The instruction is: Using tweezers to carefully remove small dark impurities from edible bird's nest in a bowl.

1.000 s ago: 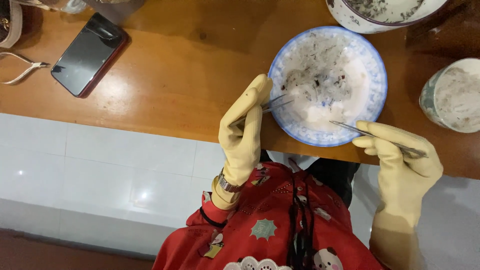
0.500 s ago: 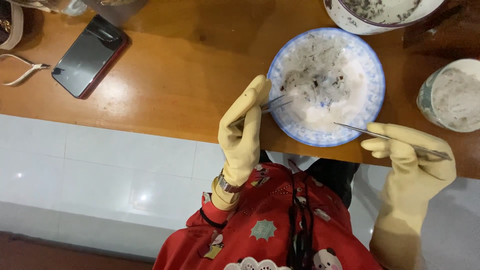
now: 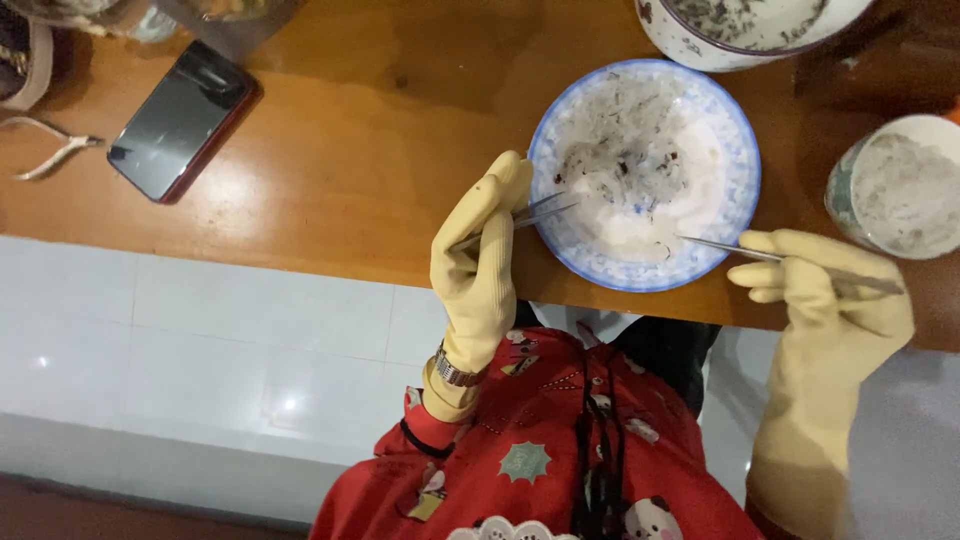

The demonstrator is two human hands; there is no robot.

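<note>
Garment: red printed top (image 3: pixel 540 450) at the bottom of the view, nearest the camera.
Left hand (image 3: pixel 478 265): in a yellow rubber glove, wristwatch (image 3: pixel 455 370) at the cuff; fingers clamped on steel tweezers (image 3: pixel 530 212) whose tips reach over the near-left rim of the plate.
Right hand (image 3: pixel 835 310): gloved alike, fingers pinched on a second pair of tweezers (image 3: pixel 740 252), tips resting at the near-right inside of the plate.
Plate (image 3: pixel 740 160): blue-rimmed, white, on the wooden counter (image 3: pixel 350 150) near its front edge, between the two hands; holds pale translucent strands with dark specks.
Cup (image 3: pixel 895 185): right of the plate, filled with pale matter.
Phone (image 3: pixel 180 120): dark, far left on the counter, well apart from the plate.
Nippers (image 3: pixel 50 150): small, left of the phone.
Bowl (image 3: pixel 740 25): patterned, beyond the plate, at the top edge.
</note>
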